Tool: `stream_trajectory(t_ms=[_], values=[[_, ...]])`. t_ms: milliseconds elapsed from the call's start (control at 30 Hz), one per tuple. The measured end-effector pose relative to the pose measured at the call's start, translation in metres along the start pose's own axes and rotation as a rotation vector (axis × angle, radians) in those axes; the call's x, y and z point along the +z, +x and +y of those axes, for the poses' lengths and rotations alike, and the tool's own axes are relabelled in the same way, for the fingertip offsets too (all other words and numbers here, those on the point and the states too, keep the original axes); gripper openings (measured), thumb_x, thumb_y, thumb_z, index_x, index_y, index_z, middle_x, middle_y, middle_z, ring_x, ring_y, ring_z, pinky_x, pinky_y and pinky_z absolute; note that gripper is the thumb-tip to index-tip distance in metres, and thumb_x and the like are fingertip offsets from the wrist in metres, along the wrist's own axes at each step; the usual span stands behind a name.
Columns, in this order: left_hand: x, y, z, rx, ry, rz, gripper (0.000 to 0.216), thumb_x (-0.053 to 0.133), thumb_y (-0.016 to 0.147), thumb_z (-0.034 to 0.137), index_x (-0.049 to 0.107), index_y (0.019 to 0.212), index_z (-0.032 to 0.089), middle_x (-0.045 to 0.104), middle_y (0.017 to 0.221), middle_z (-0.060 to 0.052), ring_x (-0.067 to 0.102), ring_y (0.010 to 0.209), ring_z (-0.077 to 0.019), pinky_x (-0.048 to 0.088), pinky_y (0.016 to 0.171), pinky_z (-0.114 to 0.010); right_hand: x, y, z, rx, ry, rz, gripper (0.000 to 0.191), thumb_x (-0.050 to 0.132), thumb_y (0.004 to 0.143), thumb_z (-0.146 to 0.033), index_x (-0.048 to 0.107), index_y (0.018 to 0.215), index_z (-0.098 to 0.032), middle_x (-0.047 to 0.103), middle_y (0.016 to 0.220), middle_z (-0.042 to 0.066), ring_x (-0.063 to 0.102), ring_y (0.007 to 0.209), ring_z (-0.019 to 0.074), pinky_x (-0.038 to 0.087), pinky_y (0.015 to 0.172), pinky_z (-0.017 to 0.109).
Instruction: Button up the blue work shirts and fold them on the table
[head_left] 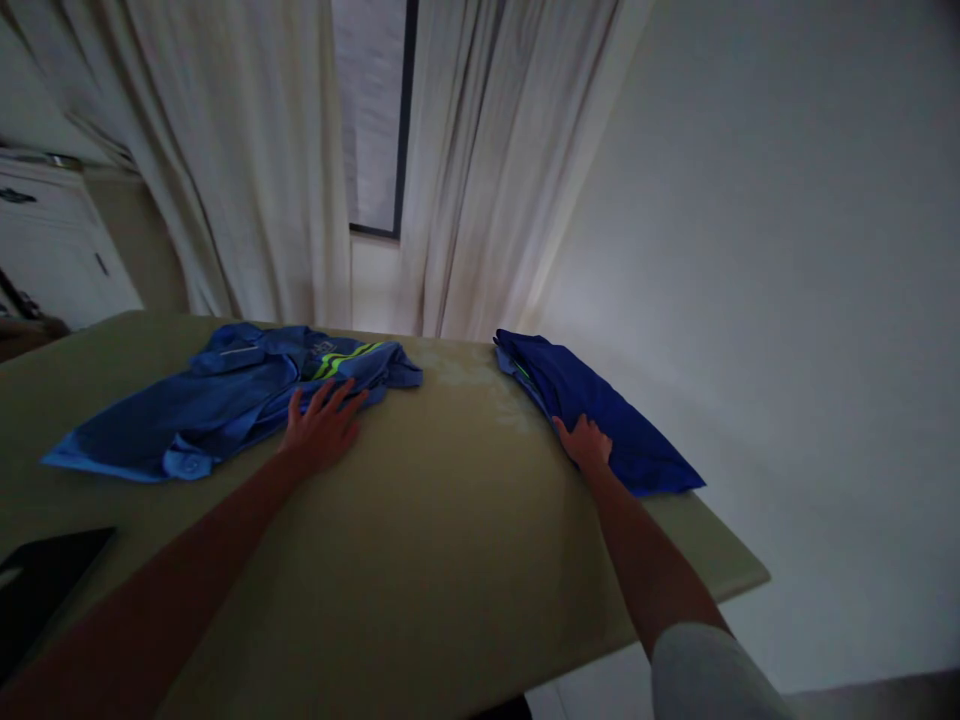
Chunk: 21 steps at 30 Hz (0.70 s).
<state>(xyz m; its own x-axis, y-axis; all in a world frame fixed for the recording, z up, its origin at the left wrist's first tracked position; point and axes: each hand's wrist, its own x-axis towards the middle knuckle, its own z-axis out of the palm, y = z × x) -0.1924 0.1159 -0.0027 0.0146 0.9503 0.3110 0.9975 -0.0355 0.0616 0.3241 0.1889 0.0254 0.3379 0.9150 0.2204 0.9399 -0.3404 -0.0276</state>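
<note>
A crumpled light-blue shirt with neon green stripes (225, 400) lies spread on the left of an olive table (450, 540). My left hand (324, 425) rests flat on the shirt's near edge, fingers spread. A folded dark-blue garment (600, 410) lies along the table's right edge. My right hand (585, 442) lies against the near side of that garment, fingers curled on its edge; whether it grips the cloth is unclear.
A dark flat object (45, 580) lies at the table's near left corner. Pale curtains (247, 160) and a window (371, 110) stand behind the table. A white wall (787, 250) runs along the right. A white cabinet (52, 250) is at far left.
</note>
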Motion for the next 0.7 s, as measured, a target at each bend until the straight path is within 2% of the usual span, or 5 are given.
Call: stream_trajectory(t_ms=[167, 333, 433, 500, 700], values=[[0.019, 0.028, -0.029, -0.356, -0.031, -0.181, 0.072, 0.03, 0.097, 0.067, 0.046, 0.155, 0.026, 0.041, 0.164, -0.009, 0.032, 0.148, -0.0442, 0.021, 0.117, -0.071, 0.004, -0.007, 0.003, -0.011, 0.027, 0.044, 0.063, 0.031, 0.107, -0.056, 0.059, 0.138, -0.009, 0.066, 0.125, 0.025, 0.065, 0.116, 0.0358, 0.046, 0.098, 0.045], [0.028, 0.05, -0.041, -0.679, -0.137, 0.006, 0.078, 0.028, 0.094, 0.073, 0.057, 0.143, 0.02, 0.055, 0.151, -0.016, 0.035, 0.142, -0.056, 0.034, 0.101, -0.078, 0.006, -0.008, 0.006, -0.014, 0.052, 0.093, 0.059, 0.023, 0.109, -0.049, 0.059, 0.141, -0.014, 0.065, 0.13, 0.022, 0.063, 0.119, 0.0322, 0.042, 0.102, 0.043], [0.027, 0.054, -0.04, -0.773, -0.154, 0.067, 0.076, 0.028, 0.093, 0.073, 0.055, 0.142, 0.021, 0.057, 0.148, -0.015, 0.028, 0.145, -0.058, 0.029, 0.103, -0.083, 0.012, -0.008, 0.008, -0.021, 0.061, 0.111, 0.057, 0.022, 0.11, -0.046, 0.059, 0.142, -0.016, 0.065, 0.134, 0.019, 0.063, 0.119, 0.0297, 0.041, 0.102, 0.041], [0.024, 0.051, -0.038, -0.69, -0.143, 0.06, 0.076, 0.029, 0.094, 0.072, 0.052, 0.144, 0.02, 0.055, 0.15, -0.015, 0.029, 0.146, -0.0556, 0.024, 0.111, -0.08, 0.016, -0.007, 0.009, -0.04, 0.076, 0.127, 0.054, 0.023, 0.111, -0.043, 0.06, 0.142, -0.017, 0.064, 0.138, 0.018, 0.063, 0.12, 0.0284, 0.041, 0.103, 0.041], [0.016, 0.031, -0.038, -0.19, -0.114, -0.063, 0.066, 0.044, 0.099, 0.054, 0.048, 0.151, 0.015, 0.033, 0.166, -0.022, 0.03, 0.151, -0.0468, 0.025, 0.12, -0.066, 0.023, -0.002, 0.013, -0.207, 0.039, 0.2, 0.041, 0.035, 0.11, -0.036, 0.064, 0.134, -0.018, 0.07, 0.131, 0.017, 0.061, 0.121, 0.027, 0.04, 0.102, 0.038]])
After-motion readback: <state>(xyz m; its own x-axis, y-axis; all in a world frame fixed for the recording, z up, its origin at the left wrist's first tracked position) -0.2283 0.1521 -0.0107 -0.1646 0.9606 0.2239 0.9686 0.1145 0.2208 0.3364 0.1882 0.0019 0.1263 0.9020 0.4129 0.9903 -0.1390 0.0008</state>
